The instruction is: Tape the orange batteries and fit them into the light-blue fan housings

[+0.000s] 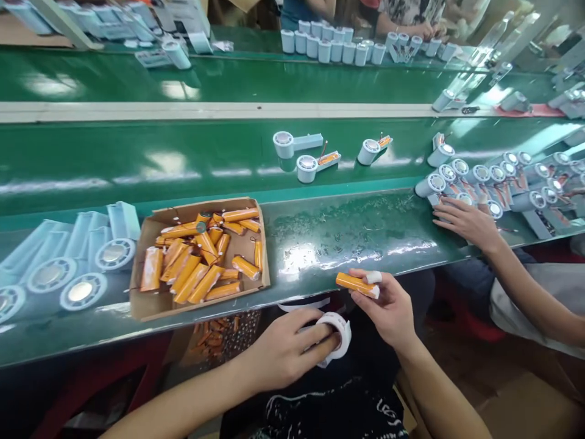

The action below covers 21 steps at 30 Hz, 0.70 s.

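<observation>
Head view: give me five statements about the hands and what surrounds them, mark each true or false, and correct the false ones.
1. The right hand holds an orange cylinder. True.
2. The left hand is empty. False: it holds a white roll.
3. The cardboard box contains other orange pieces. True.
4. The cardboard box stands to the right of the right hand. False: it stands to its left.
5. Another person's hand is at the pale blue housings on the right. True.
</observation>
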Tool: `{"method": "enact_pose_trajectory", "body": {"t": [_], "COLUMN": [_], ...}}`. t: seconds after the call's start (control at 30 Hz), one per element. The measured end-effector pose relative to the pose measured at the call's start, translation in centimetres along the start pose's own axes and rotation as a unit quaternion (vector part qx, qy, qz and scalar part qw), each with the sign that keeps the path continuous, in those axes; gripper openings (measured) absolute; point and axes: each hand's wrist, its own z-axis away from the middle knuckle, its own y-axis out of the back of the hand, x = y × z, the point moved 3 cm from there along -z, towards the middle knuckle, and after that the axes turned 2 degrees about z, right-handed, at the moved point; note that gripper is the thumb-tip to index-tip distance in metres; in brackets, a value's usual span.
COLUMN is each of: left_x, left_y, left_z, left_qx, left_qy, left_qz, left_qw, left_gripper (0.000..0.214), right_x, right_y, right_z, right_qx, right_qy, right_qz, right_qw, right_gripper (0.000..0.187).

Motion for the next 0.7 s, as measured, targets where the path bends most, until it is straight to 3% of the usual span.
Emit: {"method": "enact_pose_trajectory", "body": {"t": [0.13, 0.33, 0.5, 0.57, 0.7], "left_x": [-0.1, -0.4, -0.5, -0.6, -0.6], "left_y": [-1.1, -1.2, -1.4, -1.6, -2.0], "left_z": [-0.3, -0.6, -1.0, -1.2, -2.1], "left_qx": [-0.037, -0.037, -0.039, -0.055, -0.076], "left_qy": [0.009, 0.029, 0.058, 0.066, 0.057], "left_qz": [-0.016, -0.027, -0.057, -0.078, -0.122], "left_qw": [0.999, 0.999, 0.996, 0.993, 0.988], "left_gripper": [0.024, 0.024, 0.024, 0.022, 0.021], "right_x": [0.4, 1.1, 1.9, 2.3, 3.0], "right_y": [0.7, 1.9, 0.7, 0.3, 1.0], "right_z": [2.0, 4.0, 6.7, 7.1, 5.7], "right_qx": [-0.015, 0.034, 0.03, 0.027, 0.042], "right_qy": [-0.021, 0.034, 0.059, 0.031, -0.12], "right_qz": [0.002, 0.07, 0.14, 0.122, -0.029], "right_qw": [1.0, 0.996, 0.988, 0.992, 0.991], "right_gripper": [0.014, 0.041, 0.052, 0.046, 0.042]}}
